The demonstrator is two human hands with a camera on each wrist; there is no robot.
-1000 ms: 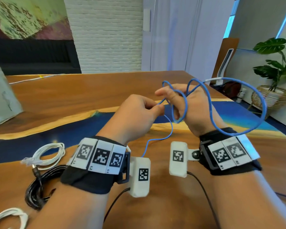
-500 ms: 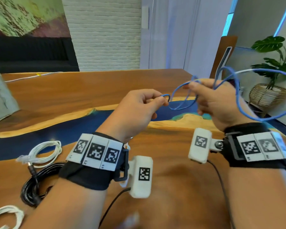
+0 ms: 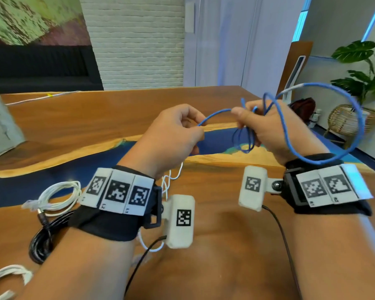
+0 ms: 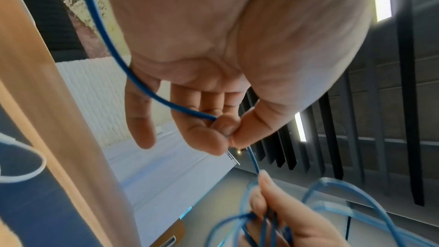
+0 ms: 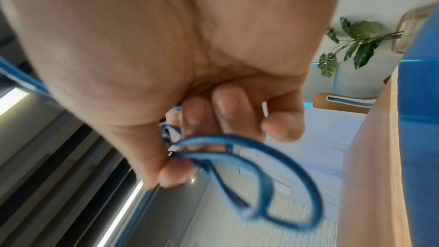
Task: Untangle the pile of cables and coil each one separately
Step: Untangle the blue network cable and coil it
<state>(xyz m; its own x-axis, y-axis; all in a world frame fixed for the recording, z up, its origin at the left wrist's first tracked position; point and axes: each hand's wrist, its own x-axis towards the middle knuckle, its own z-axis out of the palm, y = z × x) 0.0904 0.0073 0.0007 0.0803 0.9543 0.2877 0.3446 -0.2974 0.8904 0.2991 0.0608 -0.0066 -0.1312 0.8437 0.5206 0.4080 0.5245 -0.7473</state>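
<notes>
A thin blue cable (image 3: pixel 218 112) arcs between my two hands above the table. My left hand (image 3: pixel 198 126) pinches it between thumb and forefinger, seen close in the left wrist view (image 4: pixel 225 132). My right hand (image 3: pixel 245 118) grips several gathered loops of the same blue cable (image 5: pixel 261 149) with thumb and fingers (image 5: pixel 173 174). One wide loop (image 3: pixel 357 126) swings out to the right over my wrist. Smaller loops hang below the right palm. At the left lie a coiled white cable (image 3: pixel 59 195), a coiled black cable (image 3: pixel 41 241) and another white cable (image 3: pixel 7 276).
The wooden table (image 3: pixel 117 118) has a blue resin band across it. A loose white cord (image 3: pixel 169 178) lies under my left wrist. A grey object (image 3: pixel 0 126) stands at the far left. A plant in a basket (image 3: pixel 353 120) is beyond the table's right edge.
My hands have drawn apart, so a longer stretch of blue cable spans between them. The right hand has shifted right with its loops, and the big loop has swung out wider.
</notes>
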